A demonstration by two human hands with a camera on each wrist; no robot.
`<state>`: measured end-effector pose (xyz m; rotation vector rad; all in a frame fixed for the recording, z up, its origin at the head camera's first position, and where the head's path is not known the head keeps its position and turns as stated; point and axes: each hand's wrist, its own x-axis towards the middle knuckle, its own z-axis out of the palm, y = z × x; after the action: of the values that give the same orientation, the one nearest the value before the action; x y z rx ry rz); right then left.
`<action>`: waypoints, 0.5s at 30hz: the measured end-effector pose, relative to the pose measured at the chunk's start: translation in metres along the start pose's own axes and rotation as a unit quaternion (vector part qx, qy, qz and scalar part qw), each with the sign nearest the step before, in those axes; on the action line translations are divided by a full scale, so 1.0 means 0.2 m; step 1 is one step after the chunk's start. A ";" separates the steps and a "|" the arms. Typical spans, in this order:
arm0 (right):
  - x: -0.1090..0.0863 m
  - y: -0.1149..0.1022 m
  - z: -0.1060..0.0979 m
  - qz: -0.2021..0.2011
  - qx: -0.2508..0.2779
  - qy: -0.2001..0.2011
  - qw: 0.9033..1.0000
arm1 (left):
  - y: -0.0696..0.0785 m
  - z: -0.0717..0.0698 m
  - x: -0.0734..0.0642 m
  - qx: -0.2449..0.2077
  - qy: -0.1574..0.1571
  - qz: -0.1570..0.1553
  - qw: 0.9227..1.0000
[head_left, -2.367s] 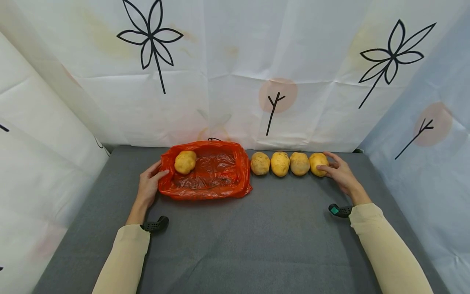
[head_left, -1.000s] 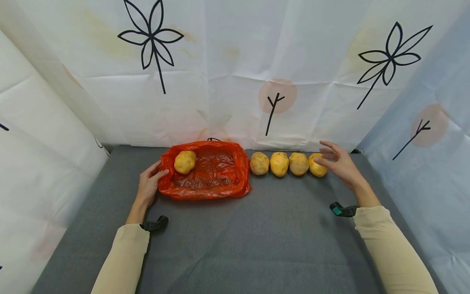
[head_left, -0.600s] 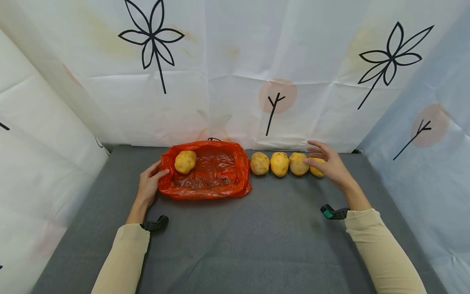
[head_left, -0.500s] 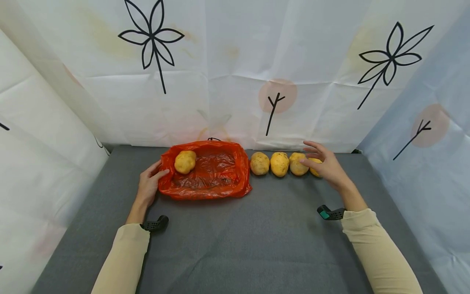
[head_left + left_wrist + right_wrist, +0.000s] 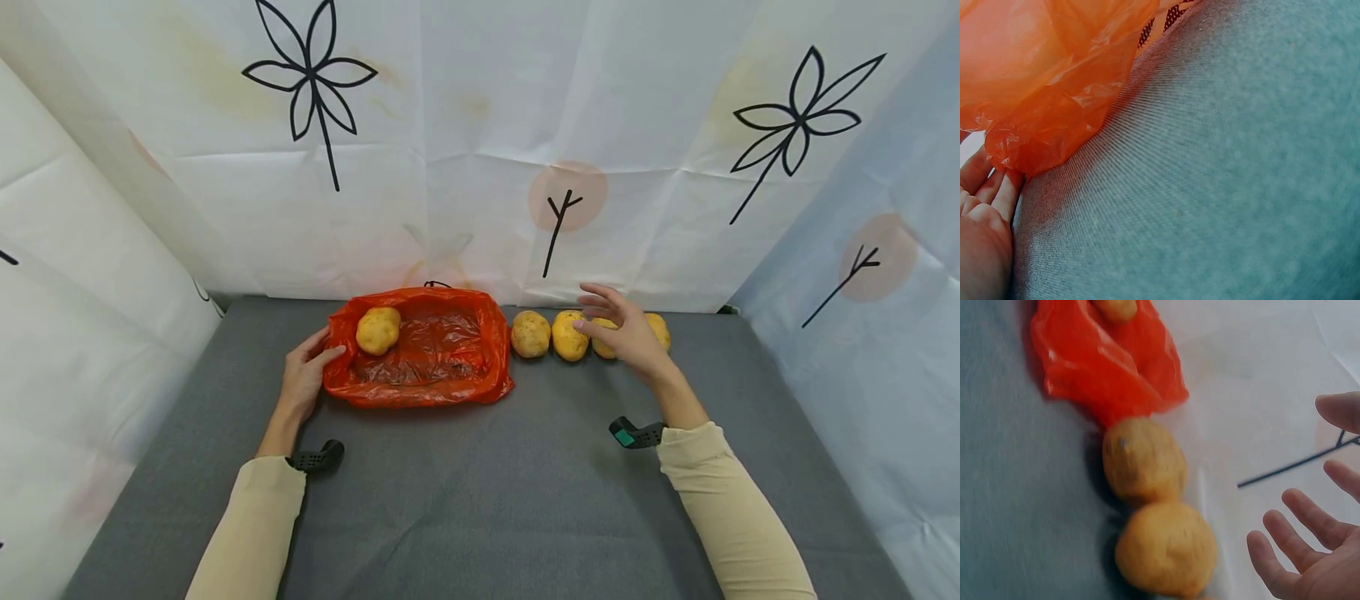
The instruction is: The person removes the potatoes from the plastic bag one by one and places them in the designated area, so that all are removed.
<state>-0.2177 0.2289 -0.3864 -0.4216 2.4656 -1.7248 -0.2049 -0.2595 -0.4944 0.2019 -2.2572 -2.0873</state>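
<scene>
A red plastic bag (image 5: 420,392) lies spread open like a shallow tray, with one yellow potato (image 5: 378,331) in its left part. My left hand (image 5: 303,379) grips the bag's left edge, thumb over the rim and fingers along the outside. To the bag's right, several potatoes form a row: a brownish one (image 5: 530,334) beside the bag, a yellow one (image 5: 568,337), a third (image 5: 604,343) and a last one (image 5: 658,327) partly behind my right hand (image 5: 626,333). That hand hovers over the row, fingers spread and holding nothing; the right wrist view shows its palm and parted fingers.
Grey cloth (image 5: 480,500) covers the table. White printed fabric (image 5: 480,167) hangs close behind the bag and the row, with more fabric at both sides. A thin black cord (image 5: 438,284) shows at the bag's back edge.
My right hand has let go of the rightmost potato, lifted slightly and moved left above the row. That potato stays on the table. My left hand and the bag have not moved.
</scene>
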 end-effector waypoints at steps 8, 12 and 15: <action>0.06 -0.04 0.16 -0.015 0.030 -0.020 0.999 | 0.00 0.00 0.00 -0.004 0.002 0.000 1.000; 0.09 -0.06 0.24 -0.027 0.036 -0.031 0.999 | 0.00 0.00 0.01 -0.005 0.004 0.001 1.000; 0.12 -0.08 0.29 -0.040 0.044 -0.037 0.998 | 0.00 0.01 0.01 -0.003 0.003 0.003 1.000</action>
<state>-0.2237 0.1640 -0.3910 -0.5720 2.3436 -1.8055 -0.2062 -0.2586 -0.4949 0.1996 -2.2439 -2.0882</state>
